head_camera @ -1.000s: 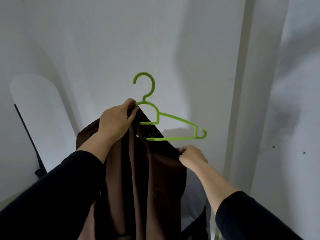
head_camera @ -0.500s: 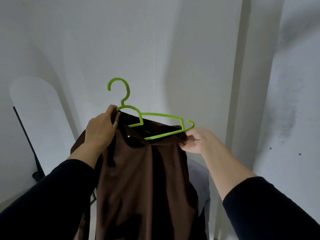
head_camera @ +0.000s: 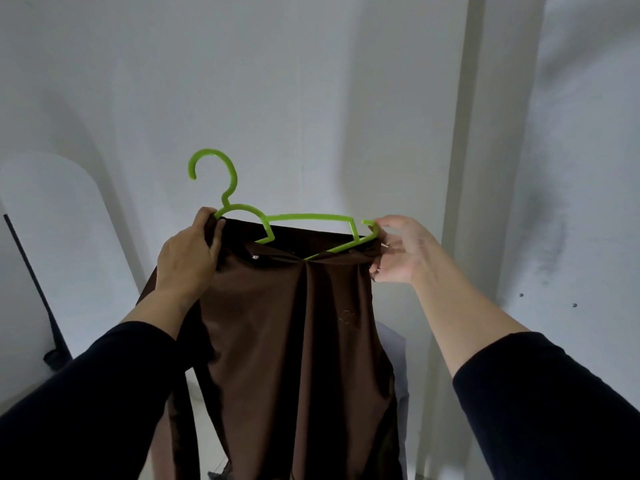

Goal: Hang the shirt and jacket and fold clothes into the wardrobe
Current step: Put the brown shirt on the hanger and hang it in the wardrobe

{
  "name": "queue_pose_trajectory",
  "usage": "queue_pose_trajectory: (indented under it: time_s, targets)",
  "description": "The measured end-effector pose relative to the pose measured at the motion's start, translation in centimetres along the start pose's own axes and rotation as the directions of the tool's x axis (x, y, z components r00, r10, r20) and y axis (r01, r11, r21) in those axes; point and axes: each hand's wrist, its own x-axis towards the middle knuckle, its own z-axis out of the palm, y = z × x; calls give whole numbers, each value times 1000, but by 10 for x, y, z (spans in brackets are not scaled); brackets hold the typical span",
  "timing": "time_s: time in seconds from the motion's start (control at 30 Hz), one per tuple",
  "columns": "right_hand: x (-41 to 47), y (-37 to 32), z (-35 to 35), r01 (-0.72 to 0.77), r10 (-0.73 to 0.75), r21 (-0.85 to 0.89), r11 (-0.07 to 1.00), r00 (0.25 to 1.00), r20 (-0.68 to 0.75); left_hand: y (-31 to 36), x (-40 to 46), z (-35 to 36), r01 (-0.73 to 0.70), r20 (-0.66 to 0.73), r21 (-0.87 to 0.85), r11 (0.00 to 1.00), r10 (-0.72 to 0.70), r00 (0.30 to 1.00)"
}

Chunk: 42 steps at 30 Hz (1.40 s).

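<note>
Against the white wall [head_camera: 311, 81], a brown shirt [head_camera: 294, 323] drapes off a green hanger [head_camera: 308, 216]; left hand [head_camera: 187, 261] grips the collar, right hand [head_camera: 398, 251] pinches its shoulder.

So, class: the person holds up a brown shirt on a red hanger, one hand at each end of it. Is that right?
Not quite. The hanger is bright green, not red, as the head view shows. The rest stands: the brown shirt is held up on it, with the left hand gripping one end and the right hand at the other.
</note>
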Motion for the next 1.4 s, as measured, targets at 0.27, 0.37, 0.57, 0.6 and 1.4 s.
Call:
queue_pose_trajectory:
  time_s: [0.27, 0.37, 0.57, 0.6, 1.4]
  targets:
    - [-3, -3, 7, 288, -592, -742, 605, 786, -178, 18, 1, 11, -129, -26, 157, 979, 134, 991]
    - [-4, -6, 11, 285, -741, -863, 417, 657, -141, 41, 6, 17, -102, -33, 127, 987, 108, 994]
    - [-22, -15, 6, 82, -873, -991, -106, 469, 132, 85, 9, 25, -123, -42, -60, 991, 121, 992]
    - [-25, -17, 0, 126, -862, -988, -93, 486, 143, 92, 9, 27, -131, -33, -86, 988, 129, 991]
    - [-177, -81, -211, -508, -945, -806, -303, 270, 184, 315, -16, 119, -302, 157, -665, 683, 522, 838]
